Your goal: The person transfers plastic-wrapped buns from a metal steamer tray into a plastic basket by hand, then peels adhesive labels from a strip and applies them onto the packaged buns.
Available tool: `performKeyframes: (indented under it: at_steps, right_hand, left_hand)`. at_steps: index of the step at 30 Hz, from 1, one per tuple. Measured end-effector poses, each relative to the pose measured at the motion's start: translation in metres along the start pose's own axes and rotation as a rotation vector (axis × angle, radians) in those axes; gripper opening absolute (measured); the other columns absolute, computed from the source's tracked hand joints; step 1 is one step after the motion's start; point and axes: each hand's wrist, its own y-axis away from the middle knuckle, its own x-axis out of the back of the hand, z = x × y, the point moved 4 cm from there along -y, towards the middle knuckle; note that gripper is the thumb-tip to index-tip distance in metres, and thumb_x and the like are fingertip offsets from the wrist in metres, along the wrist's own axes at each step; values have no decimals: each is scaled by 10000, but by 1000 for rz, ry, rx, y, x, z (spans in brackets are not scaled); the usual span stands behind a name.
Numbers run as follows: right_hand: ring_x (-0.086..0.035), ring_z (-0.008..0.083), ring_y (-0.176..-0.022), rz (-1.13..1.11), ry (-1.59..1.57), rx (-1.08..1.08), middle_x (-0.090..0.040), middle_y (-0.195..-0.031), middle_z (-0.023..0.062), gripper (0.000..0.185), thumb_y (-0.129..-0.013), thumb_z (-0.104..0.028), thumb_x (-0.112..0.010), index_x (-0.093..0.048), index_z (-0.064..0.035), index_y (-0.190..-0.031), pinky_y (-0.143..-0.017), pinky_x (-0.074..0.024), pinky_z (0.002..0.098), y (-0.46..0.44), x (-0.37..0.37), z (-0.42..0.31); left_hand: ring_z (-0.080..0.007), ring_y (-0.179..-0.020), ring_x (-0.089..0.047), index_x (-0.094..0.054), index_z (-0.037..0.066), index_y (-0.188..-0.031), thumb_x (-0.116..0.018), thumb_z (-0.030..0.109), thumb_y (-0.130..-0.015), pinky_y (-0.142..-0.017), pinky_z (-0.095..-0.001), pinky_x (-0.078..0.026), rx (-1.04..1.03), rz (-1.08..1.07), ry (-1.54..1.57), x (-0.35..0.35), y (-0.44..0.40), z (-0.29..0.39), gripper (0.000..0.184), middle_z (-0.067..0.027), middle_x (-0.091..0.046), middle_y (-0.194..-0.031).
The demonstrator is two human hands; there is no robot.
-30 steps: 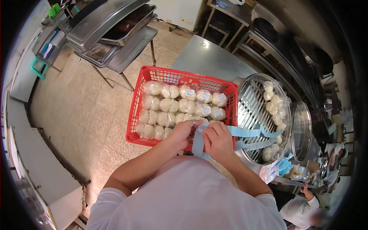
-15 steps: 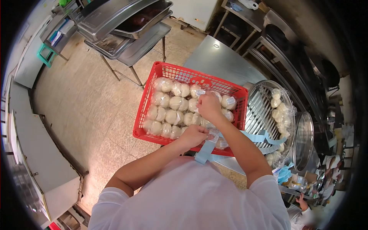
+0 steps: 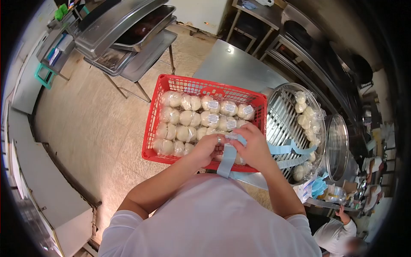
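Observation:
A red plastic basket (image 3: 150,124) holds rows of round white buns (image 3: 170,115) packed in clear plastic. White printed labels (image 3: 229,107) are stuck on several packs toward the right side. My left hand (image 3: 209,149), with a ring on one finger, is closed on a pale blue label strip (image 3: 227,160) above the front of the basket. Close beside it, my right hand (image 3: 256,147) pinches a white label at the strip's upper end. The strip trails right, past the basket. My hands hide some front packs.
Right of the basket, a round slatted steamer tray (image 3: 278,113) carries more wrapped buns (image 3: 307,122). Behind is a metal table (image 3: 237,64). Metal pans (image 3: 107,32) rest on a stand at the back left. Another person (image 3: 336,234) is at the lower right.
My right hand has come back from the upper packs to the label strip beside my left hand. Another label now shows on a pack in the second row. The view has shifted slightly.

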Motion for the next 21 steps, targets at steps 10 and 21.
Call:
performKeyframes:
  at_steps: [10,21]
  right_hand:
    - [-671,325,-895,145,209,184,-664,-977,109,168,-801,-50,-781,-723,-36,-958,-771,-558,446,26,-11,-11]
    - [-600,335,-960,83,-20,203,-628,-953,106,125,-781,-32,-772,-671,-55,-850,-832,-488,445,26,8,-54]
  left_hand:
    - [-148,-869,-585,-727,132,-1076,-646,267,-1005,-832,-329,-448,117,69,71,-11,-9,-8,173,6,-675,-937]
    - [-154,-636,-570,-777,-29,-979,-700,159,-916,-543,-342,-449,-107,212,-304,-5,2,-12,213,-43,-679,-793]
